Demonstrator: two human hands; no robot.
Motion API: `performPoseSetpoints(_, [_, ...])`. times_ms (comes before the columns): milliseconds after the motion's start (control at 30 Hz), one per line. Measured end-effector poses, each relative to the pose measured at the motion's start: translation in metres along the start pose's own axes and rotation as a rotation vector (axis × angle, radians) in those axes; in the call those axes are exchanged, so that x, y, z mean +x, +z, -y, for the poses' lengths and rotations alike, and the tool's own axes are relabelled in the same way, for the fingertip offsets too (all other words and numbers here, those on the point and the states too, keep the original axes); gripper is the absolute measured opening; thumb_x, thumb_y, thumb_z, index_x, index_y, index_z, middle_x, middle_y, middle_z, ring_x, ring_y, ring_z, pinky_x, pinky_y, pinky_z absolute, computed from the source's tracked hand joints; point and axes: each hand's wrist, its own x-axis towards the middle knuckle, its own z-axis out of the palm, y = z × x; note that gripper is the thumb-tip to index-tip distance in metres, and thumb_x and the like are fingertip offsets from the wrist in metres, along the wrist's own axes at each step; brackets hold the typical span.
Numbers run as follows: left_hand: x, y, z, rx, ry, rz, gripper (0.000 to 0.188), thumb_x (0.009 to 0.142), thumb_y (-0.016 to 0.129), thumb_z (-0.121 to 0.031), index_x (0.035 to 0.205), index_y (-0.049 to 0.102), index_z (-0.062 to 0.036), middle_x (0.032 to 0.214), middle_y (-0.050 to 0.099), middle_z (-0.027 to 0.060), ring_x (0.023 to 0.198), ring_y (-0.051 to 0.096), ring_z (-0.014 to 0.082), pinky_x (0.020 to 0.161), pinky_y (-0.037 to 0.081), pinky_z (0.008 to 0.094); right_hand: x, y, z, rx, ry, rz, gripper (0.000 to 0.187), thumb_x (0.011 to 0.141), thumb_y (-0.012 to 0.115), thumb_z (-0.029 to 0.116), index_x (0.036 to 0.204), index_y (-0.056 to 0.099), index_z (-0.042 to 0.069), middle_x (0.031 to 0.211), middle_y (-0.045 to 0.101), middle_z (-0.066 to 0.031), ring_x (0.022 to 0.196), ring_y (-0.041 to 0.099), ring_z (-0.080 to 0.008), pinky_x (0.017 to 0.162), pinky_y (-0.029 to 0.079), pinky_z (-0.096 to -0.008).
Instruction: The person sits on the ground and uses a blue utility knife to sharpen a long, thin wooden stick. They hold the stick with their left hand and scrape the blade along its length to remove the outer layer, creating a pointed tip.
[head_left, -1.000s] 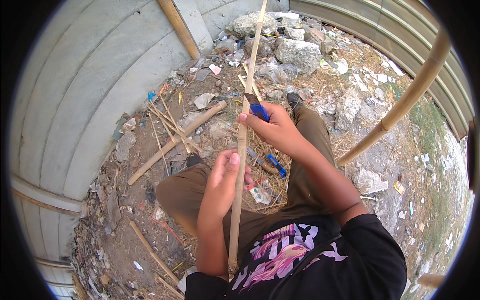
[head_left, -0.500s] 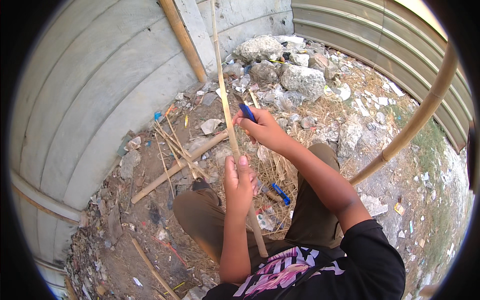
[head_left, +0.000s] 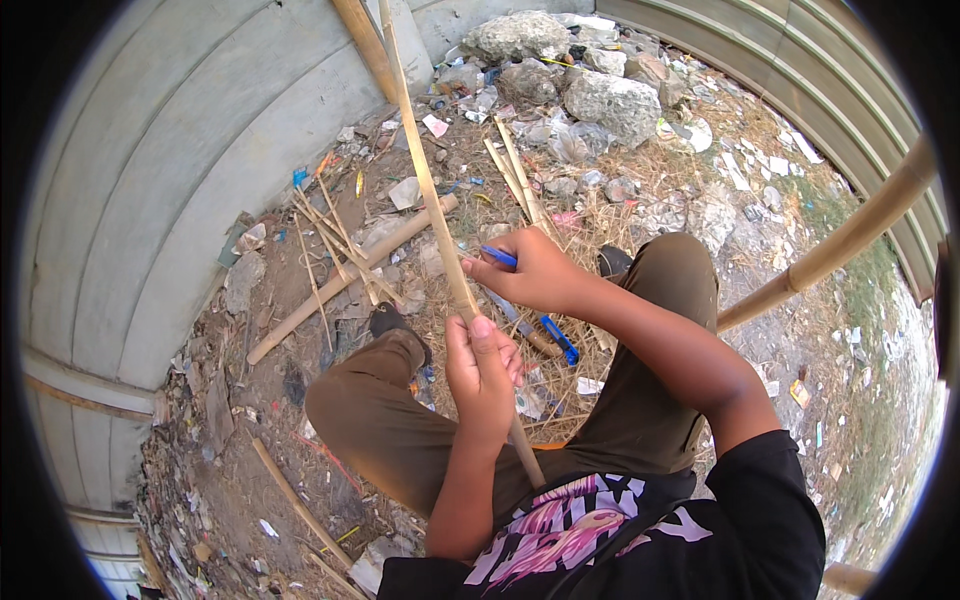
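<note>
A long bamboo strip (head_left: 422, 165) slants from my lap up past the far wall's base. My left hand (head_left: 482, 365) is closed around its lower part, thumb along the top. My right hand (head_left: 535, 268) grips a blue-handled knife (head_left: 499, 256) against the strip's right side, just above the left hand; its blade is hidden at this angle. Between my legs lie a blue utility knife (head_left: 560, 341) and, beside it, a metal blade with a wooden handle (head_left: 540, 343).
A thick bamboo pole (head_left: 300, 325) lies at left with thin strips (head_left: 335, 238) across it. Split bamboo pieces (head_left: 520, 180) lie ahead. Large rocks (head_left: 612, 105) and litter sit near the concrete wall (head_left: 180, 180). Another bamboo pole (head_left: 830, 245) slants up at right.
My right hand has turned and come down slightly, nearer the left hand, with the knife. The strip's far end has tipped left. My legs have spread wider, and the view has shifted.
</note>
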Motion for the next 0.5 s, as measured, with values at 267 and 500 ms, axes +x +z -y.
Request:
performPoseSetpoints(267, [-0.016,-0.012,0.009,-0.052,0.008,-0.058,0.024,0.110,0.039,-0.032,0.101,0.041,-0.0088,0.071,0.040,-0.0001,0.053,0.038,0.0070,0.048,0.042,0.0241,-0.022,0.018,-0.004,-0.475,-0.401,-0.074,0.027,0.091,0.064,0.021,0.068,0.060,0.007,0.061,0.060,-0.0121,0.055,0.059,-0.0368,0.051,0.046,-0.0456])
performPoseSetpoints(500, [-0.019,0.002,0.006,-0.044,-0.017,0.011,0.026,0.110,0.038,-0.034,0.102,0.043,-0.0088,0.066,0.036,-0.0023,0.048,0.034,0.0054,0.042,0.034,0.0218,-0.028,0.019,-0.008,-0.517,-0.390,-0.284,0.032,0.094,0.063,0.022,0.065,0.058,0.009,0.057,0.057,-0.0096,0.051,0.058,-0.0326,0.049,0.045,-0.0440])
